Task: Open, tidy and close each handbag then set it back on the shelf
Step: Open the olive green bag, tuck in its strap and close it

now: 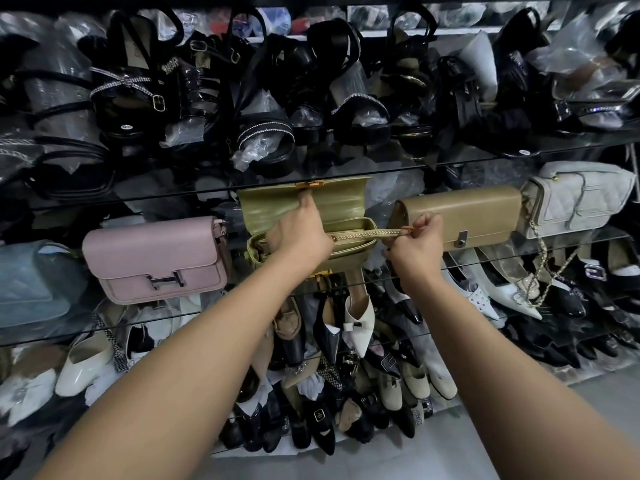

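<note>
At the right end of the gold zip (367,234), my right grip (414,239) is clamped on the small zip pull, thumb and forefinger pinching it, the other fingers curled. My left grip (298,230) holds the glossy olive-green flap handbag (346,252) itself: its thumb props the raised flap (339,199) up near the gold clasp (309,184), and its fingers curl at the bag's open rim. The handbag stands on the middle glass shelf (104,327), between a pale pink flap handbag (156,258) and a tan rectangular handbag (460,213) just beside it, with a grey quilted bag (581,195) further right. The zip teeth look meshed along the stretch I can see, so I judge the flap is next. The risks: a sideways tug on the pull could drag the bag along the smooth glass into the tan one or off the front edge onto the heaped shoes (356,323) below. If my thumb slips, the flap drops onto my right grip.
</note>
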